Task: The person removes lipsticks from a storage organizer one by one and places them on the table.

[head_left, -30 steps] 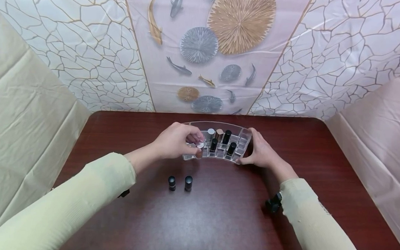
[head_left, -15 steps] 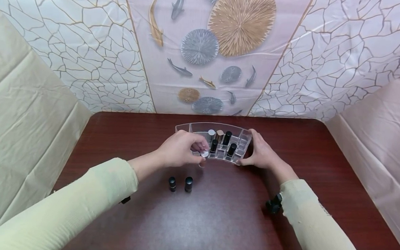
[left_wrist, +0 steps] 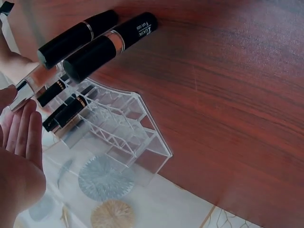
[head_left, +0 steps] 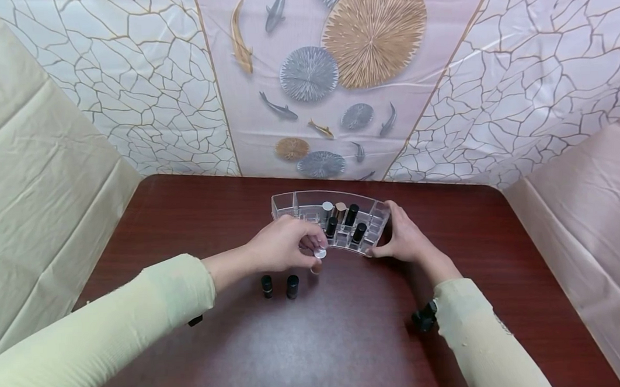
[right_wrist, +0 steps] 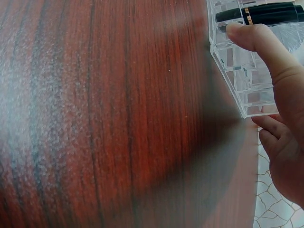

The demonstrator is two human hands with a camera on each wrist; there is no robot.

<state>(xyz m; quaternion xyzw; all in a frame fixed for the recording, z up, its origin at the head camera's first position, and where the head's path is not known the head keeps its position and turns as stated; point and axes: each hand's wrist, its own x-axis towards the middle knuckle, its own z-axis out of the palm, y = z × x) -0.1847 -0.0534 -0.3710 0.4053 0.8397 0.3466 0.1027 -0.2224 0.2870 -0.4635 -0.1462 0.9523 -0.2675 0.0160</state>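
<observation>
In the head view, my left hand [head_left: 281, 244] pinches a small silver-capped lipstick tube [head_left: 319, 254] with thumb and fingers, just in front of the clear curved organizer [head_left: 284, 202]. The left wrist view shows this tube's shiny cap [left_wrist: 21, 96] and a see-through, pinkish lower part. My right hand [head_left: 408, 235] grips the organizer's right end, its thumb on the front edge and fingers behind. Several lipsticks stand in the organizer: a silver-topped one [head_left: 328, 208], a rose-gold one [head_left: 340, 209] and black ones [head_left: 331, 226]. The right wrist view shows my right thumb beside a black lipstick [right_wrist: 266, 14].
Two black lipsticks [head_left: 267, 286] [head_left: 292, 287] stand upright on the dark red wooden table [head_left: 297, 352], in front of my left hand. Behind the table hangs a patterned cloth [head_left: 311, 111]. Plain cloth walls [head_left: 51, 172] close off the sides.
My left hand has drawn the silver-capped lipstick tube from over the organizer's left part toward me and slightly right. My right hand stays on the organizer's end.
</observation>
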